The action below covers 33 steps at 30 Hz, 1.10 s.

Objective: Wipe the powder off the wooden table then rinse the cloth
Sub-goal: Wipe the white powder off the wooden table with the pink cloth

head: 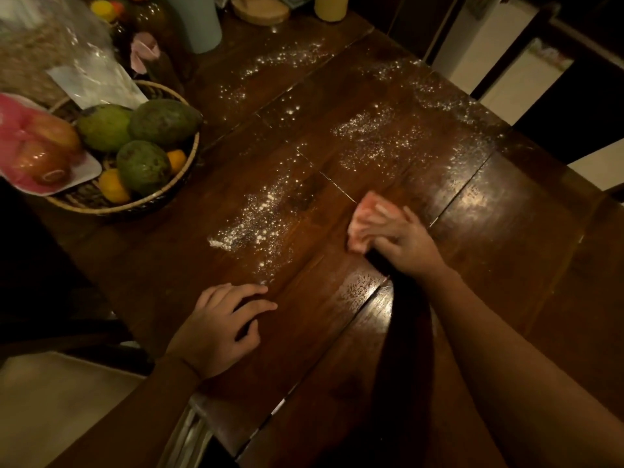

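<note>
Fingers [251, 292] of left hand [219, 329] apart and slightly bent, tips down on the table [337, 349] not far from its near edge, holding nothing. Just past those fingertips the powder [256, 221] starts: a dense white streak running away from the near edge toward mid-table, thickest at its left end. Right hand [401, 244] sits further in, right of that streak, with fingers curled over a pink cloth [363, 217] and clamped on it, pressing it flat to the wood. Cloth pokes out ahead and left of the knuckles, close to the streak; can't tell if it touches any powder. Boards right of the cloth look glossy with faint smears. Beyond the cloth, a second scatter covers mid-table, with thinner specks trailing along the right edge and another band toward the far edge. Basket [190, 153] stands at the left edge, well apart from both hands, holding green fruit [143, 167], small orange fruit [113, 187] and a white tray [86, 172] of wrapped red fruit that overhangs the rim. Clear bag [57, 38] behind the basket. At the far edge: pale cup [201, 25], wooden disc [261, 11], yellow cup [331, 8], all cropped by the frame.
</note>
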Each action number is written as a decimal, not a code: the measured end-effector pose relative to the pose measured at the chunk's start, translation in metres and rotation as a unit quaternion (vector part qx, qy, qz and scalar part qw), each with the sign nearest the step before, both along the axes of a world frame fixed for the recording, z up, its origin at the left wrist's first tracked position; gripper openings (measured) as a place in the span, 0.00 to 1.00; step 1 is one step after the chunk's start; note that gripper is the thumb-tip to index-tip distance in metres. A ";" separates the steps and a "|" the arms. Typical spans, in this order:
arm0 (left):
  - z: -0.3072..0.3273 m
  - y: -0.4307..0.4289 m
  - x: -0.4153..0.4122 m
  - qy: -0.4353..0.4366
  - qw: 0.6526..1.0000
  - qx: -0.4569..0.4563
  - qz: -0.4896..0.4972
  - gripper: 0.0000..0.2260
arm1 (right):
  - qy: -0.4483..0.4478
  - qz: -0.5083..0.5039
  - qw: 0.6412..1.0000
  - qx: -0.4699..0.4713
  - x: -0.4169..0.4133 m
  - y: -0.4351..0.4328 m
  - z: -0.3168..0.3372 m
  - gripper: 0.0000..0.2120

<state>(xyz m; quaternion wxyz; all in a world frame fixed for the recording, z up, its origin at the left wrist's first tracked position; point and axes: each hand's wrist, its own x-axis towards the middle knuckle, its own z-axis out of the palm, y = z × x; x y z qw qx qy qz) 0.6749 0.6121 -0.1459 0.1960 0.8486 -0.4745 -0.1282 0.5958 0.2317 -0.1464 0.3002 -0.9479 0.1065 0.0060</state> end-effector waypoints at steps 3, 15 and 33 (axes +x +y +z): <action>-0.001 0.000 0.000 0.002 1.000 0.005 0.003 0.16 | 0.027 -0.226 0.973 -0.035 0.025 0.030 0.000 0.23; 0.001 0.001 0.002 0.042 0.998 0.020 0.045 0.16 | 0.027 0.041 0.998 -0.048 -0.045 0.035 -0.002 0.22; 0.000 0.002 0.000 0.036 0.997 -0.008 0.061 0.16 | 0.007 -0.096 0.995 -0.020 0.158 0.033 -0.004 0.23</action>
